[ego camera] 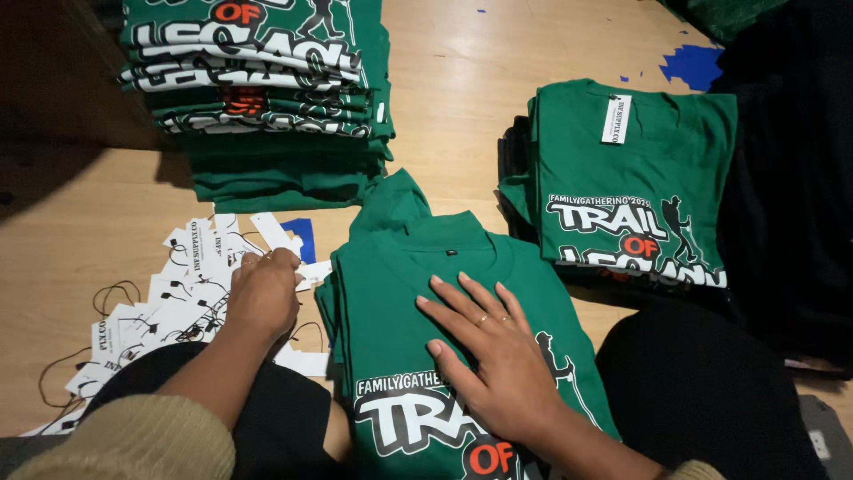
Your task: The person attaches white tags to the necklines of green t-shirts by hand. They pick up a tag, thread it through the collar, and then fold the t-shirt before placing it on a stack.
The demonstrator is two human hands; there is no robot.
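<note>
Two hands: both at work, seen from above.
Right hand (502,351): grip spread flat, pressing the green T-shirt (444,347).
Left hand (262,293): grip curled over white hang tags (178,302) (whether pinching one, cannot tell).
Shirt: lies on the wooden worktop (462,98), collar pointing away, long axis toward the viewer.
Handling: likely soft, light, limp; best held at the shoulders.

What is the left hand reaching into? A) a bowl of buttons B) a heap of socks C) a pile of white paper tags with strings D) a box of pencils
C: the left hand rests with its fingers curled on the pile of white tags, beside the folded green shirt that the right hand presses flat.
</note>
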